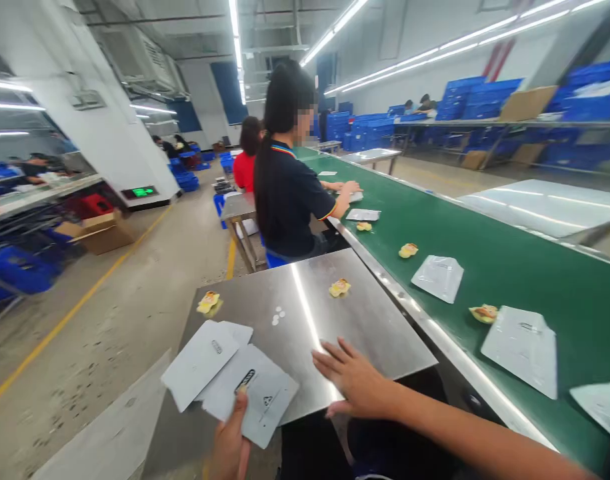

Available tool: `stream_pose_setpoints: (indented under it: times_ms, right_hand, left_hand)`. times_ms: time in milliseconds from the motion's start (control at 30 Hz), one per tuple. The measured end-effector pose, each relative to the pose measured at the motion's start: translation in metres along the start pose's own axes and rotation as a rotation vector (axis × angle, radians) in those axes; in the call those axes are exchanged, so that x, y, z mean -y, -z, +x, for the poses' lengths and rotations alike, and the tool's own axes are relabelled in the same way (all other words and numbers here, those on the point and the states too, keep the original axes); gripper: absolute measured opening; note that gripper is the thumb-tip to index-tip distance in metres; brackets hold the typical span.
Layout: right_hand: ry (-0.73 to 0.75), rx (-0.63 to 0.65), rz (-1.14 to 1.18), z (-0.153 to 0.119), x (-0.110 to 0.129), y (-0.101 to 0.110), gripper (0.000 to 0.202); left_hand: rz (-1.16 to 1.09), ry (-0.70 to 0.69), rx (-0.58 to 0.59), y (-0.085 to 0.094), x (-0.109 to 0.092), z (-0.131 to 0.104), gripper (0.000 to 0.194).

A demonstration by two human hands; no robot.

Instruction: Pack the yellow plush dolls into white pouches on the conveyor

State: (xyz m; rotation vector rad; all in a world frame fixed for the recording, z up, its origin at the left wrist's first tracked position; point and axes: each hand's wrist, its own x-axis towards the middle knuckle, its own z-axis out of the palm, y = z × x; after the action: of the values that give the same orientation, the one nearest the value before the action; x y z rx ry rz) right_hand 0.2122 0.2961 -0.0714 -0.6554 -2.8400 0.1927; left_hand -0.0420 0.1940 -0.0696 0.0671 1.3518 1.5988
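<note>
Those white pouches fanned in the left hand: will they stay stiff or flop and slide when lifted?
The pouches look thin, flat and probably light. Pinched at one corner by the left hand, they jut out without sagging, so likely fairly stiff. Their smooth faces overlap, so they may slip apart.

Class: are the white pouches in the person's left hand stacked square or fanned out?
Fanned out: the left hand pinches the white pouches at one corner, and their edges splay apart.

Factory packing line: conveyor belt [509,267], crates [479,100]
</note>
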Motion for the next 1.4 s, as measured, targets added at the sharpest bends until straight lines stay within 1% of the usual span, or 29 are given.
stream_pose_setpoints:
  times_ms: [67, 133, 200, 233, 267, 300, 333, 400, 467, 533, 600, 667, 767, 800, 833, 867, 933, 1000, 1033, 1067, 1100, 1133, 1167, 1233, 1333, 1400]
  right_hand:
    - [0.058, -0.065, -0.012, -0.023, 0.008, -0.009, 0.056]
    - [0.112, -0.188, -0.026, -0.034, 0.012, -0.023, 0.035]
    - [0.128, -0.362, 0.0, -0.038, 0.014, -0.033, 0.028]
    - [0.111, -0.452, 0.039, -0.038, 0.015, -0.034, 0.025]
    - [0.072, -0.535, 0.094, -0.039, 0.016, -0.029, 0.024]
    - [0.007, -0.615, 0.158, -0.041, 0.018, -0.02, 0.022]
    - [-0.079, -0.686, 0.222, -0.043, 0.02, -0.006, 0.021]
    - [-0.26, -0.791, 0.327, -0.05, 0.024, 0.032, 0.018]
    - [-0.387, -0.85, 0.388, -0.057, 0.029, 0.073, 0.012]
    - [-0.441, -0.879, 0.407, -0.063, 0.037, 0.105, 0.009]
    - [-0.446, -0.873, 0.381, -0.066, 0.045, 0.121, 0.007]
    - [-0.412, -0.824, 0.326, -0.068, 0.051, 0.125, 0.008]
    - [-0.372, -0.755, 0.252, -0.074, 0.055, 0.121, 0.014]
    - [-0.387, -0.738, 0.245, -0.078, 0.053, 0.12, 0.015]
    - [-0.44, -0.721, 0.226, -0.084, 0.049, 0.121, 0.016]
    - [-0.531, -0.703, 0.193, -0.092, 0.041, 0.123, 0.017]
    - [-0.762, -0.701, 0.088, -0.117, 0.017, 0.131, 0.021]
    - [-1.067, -0.667, -0.083, -0.151, -0.014, 0.143, 0.028]
    - [-1.221, -0.618, -0.155, -0.17, -0.029, 0.148, 0.031]
    - [-1.397, -0.493, -0.233, -0.188, -0.042, 0.152, 0.036]
    - [-1.512, -0.394, -0.269, -0.204, -0.053, 0.153, 0.04]
    - [-1.596, -0.291, -0.291, -0.217, -0.06, 0.151, 0.043]
    - [-1.63, -0.219, -0.292, -0.227, -0.064, 0.148, 0.043]
    - [-1.605, -0.167, -0.283, -0.235, -0.063, 0.135, 0.038]
    - [-1.538, -0.159, -0.292, -0.236, -0.05, 0.115, 0.037]
    - [-1.488, -0.184, -0.263, -0.236, -0.041, 0.107, 0.038]
  left_hand:
    - [0.036, 0.005, 0.004, -0.006, -0.001, 0.006, 0.048]
    - [0.074, -0.03, 0.067, -0.018, 0.003, 0.012, 0.049]
    - [0.103, -0.121, 0.194, -0.034, 0.01, 0.013, 0.049]
    - [0.135, -0.176, 0.265, -0.042, 0.014, 0.011, 0.048]
    - [0.188, -0.222, 0.331, -0.052, 0.018, 0.008, 0.046]
    - [0.253, -0.244, 0.384, -0.061, 0.023, 0.004, 0.045]
    - [0.329, -0.259, 0.429, -0.071, 0.027, -0.002, 0.044]
    - [0.513, -0.293, 0.55, -0.091, 0.034, -0.015, 0.038]
    - [0.698, -0.358, 0.715, -0.11, 0.04, -0.029, 0.032]
    - [0.873, -0.45, 0.853, -0.125, 0.047, -0.042, 0.028]
    - [0.967, -0.537, 0.927, -0.135, 0.055, -0.051, 0.024]
    - [1.005, -0.593, 0.974, -0.143, 0.063, -0.056, 0.022]
    - [1.006, -0.59, 1.028, -0.151, 0.073, -0.062, 0.023]
    - [0.997, -0.572, 1.049, -0.154, 0.076, -0.063, 0.024]
    - [0.988, -0.552, 1.069, -0.156, 0.079, -0.064, 0.025]
    - [0.977, -0.533, 1.082, -0.158, 0.081, -0.065, 0.025]
    - [0.966, -0.491, 1.087, -0.16, 0.085, -0.066, 0.026]
    - [0.955, -0.455, 1.077, -0.163, 0.088, -0.065, 0.028]
    - [0.943, -0.432, 1.076, -0.164, 0.089, -0.064, 0.03]
    - [0.929, -0.405, 1.084, -0.165, 0.09, -0.064, 0.032]
    - [0.912, -0.376, 1.095, -0.167, 0.092, -0.064, 0.034]
    - [0.892, -0.347, 1.107, -0.169, 0.093, -0.064, 0.035]
    - [0.874, -0.32, 1.12, -0.172, 0.094, -0.065, 0.035]
    - [0.846, -0.279, 1.15, -0.177, 0.096, -0.07, 0.034]
    - [0.84, -0.246, 1.164, -0.185, 0.1, -0.079, 0.032]
    - [0.844, -0.224, 1.17, -0.188, 0.104, -0.084, 0.034]
